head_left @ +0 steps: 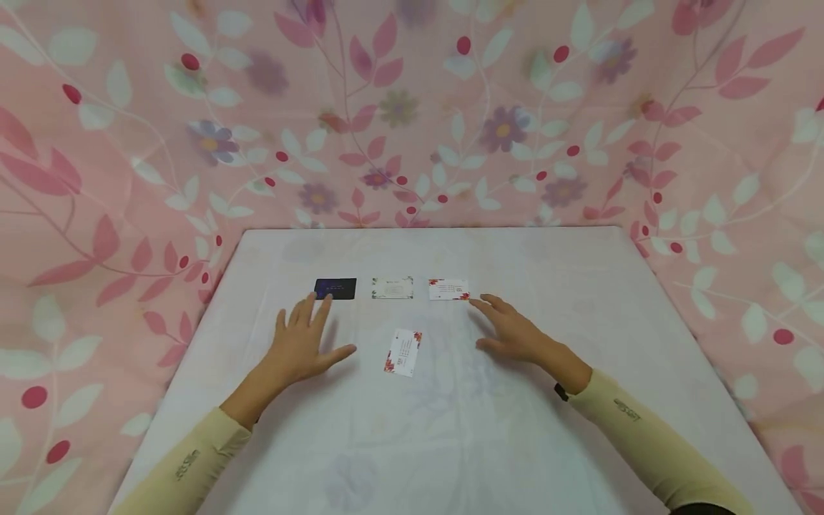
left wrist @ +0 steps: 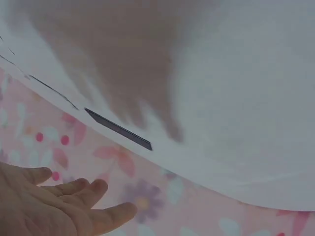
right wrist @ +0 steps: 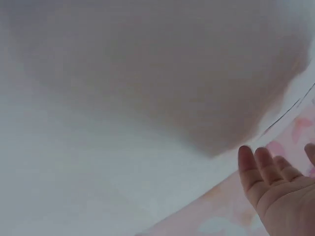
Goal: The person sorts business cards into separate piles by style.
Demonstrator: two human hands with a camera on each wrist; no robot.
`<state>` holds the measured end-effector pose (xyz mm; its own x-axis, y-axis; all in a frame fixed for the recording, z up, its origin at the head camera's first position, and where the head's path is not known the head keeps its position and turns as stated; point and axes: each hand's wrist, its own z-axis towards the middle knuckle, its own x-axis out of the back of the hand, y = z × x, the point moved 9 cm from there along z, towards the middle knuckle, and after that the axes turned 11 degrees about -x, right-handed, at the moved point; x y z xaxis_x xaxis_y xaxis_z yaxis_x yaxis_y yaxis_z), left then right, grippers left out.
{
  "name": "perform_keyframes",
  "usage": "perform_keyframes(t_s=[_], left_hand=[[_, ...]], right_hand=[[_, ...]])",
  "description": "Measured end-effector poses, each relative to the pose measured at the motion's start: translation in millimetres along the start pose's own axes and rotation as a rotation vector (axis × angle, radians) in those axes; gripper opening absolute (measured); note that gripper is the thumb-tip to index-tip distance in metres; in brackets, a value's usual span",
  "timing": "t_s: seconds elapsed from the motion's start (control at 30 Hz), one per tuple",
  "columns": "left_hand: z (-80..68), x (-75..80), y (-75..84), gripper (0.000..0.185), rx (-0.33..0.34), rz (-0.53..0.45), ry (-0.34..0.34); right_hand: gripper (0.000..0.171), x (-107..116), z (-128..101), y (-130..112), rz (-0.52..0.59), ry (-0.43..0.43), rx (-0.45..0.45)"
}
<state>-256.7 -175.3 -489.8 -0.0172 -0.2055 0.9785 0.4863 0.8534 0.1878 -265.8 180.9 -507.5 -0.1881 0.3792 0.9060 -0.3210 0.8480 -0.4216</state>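
sleeves: two beige sleeves point(head_left: 193, 458) come in from the near edge, one each side
surface: white cloth-covered surface point(head_left: 450, 443), both hands over it, palms down
tilted card: white card with red flowers point(head_left: 403, 352) lies flat between the two hands, turned on a slant, touching neither
left hand: left hand point(head_left: 302, 345), fingers point(head_left: 322, 309) straight and spread apart, holding nothing (wrist view shows the open palm too)
right hand: right hand point(head_left: 511, 332), fingers straight, loosely apart, holding nothing; fingertips just beside the right-most card of the row
row of cards: beyond the hands, three side by side, well apart from the tilted one
dark card: dark card point(head_left: 335, 288) at left, just past the left fingertips; cannot tell if touching
middle card: pale card point(head_left: 392, 287), untouched
right card: white floral card point(head_left: 448, 289) at the right fingertips
backdrop: pink floral curtain point(head_left: 412, 107) behind and at the sides
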Motion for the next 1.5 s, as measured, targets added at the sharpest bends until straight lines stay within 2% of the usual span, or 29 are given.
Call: perform_keyframes(t_s=[0.07,0.2,0.37,0.47,0.57,0.7,0.8,1.03,1.23,1.4,1.5], left_hand=[[3.5,-5.3,18.0,0.112,-0.037,-0.007,-0.005],[10.7,-19.0,49.6,0.109,-0.082,-0.007,-0.046],[21.2,-38.3,87.6,0.094,-0.115,0.026,-0.140],[25.2,-48.8,103.9,0.086,-0.124,0.073,-0.184],[28.0,-54.9,113.5,0.085,-0.117,0.101,-0.191],[30.3,-58.2,118.0,0.086,-0.112,0.131,-0.185],[31.4,-56.7,117.8,0.078,-0.131,0.130,-0.185],[33.0,-53.8,110.9,0.064,-0.159,0.048,-0.201],[34.1,-53.2,108.9,0.062,-0.181,0.026,-0.198],[36.5,-54.4,108.4,0.067,-0.199,0.031,-0.186],[38.2,-55.0,105.0,0.063,-0.197,0.032,-0.189]], right_hand=[[0.077,-5.2,7.3,-13.7,-0.017,-0.027,0.030],[0.074,-20.4,21.7,-32.2,-0.045,-0.102,0.036],[0.071,-36.3,36.9,-49.0,-0.069,-0.146,0.049],[0.071,-41.5,44.5,-61.0,-0.065,-0.158,0.066],[0.071,-46.7,50.8,-73.9,-0.055,-0.185,0.086],[0.070,-53.4,56.9,-88.6,-0.059,-0.218,0.122],[0.069,-55.2,59.4,-95.4,-0.060,-0.233,0.144],[0.070,-56.9,65.2,-101.7,-0.063,-0.315,0.124],[0.056,-64.2,67.1,-110.5,-0.064,-0.407,0.151],[0.053,-65.2,70.3,-106.6,-0.071,-0.401,0.089],[0.055,-67.0,71.5,-105.2,-0.057,-0.399,0.066]])
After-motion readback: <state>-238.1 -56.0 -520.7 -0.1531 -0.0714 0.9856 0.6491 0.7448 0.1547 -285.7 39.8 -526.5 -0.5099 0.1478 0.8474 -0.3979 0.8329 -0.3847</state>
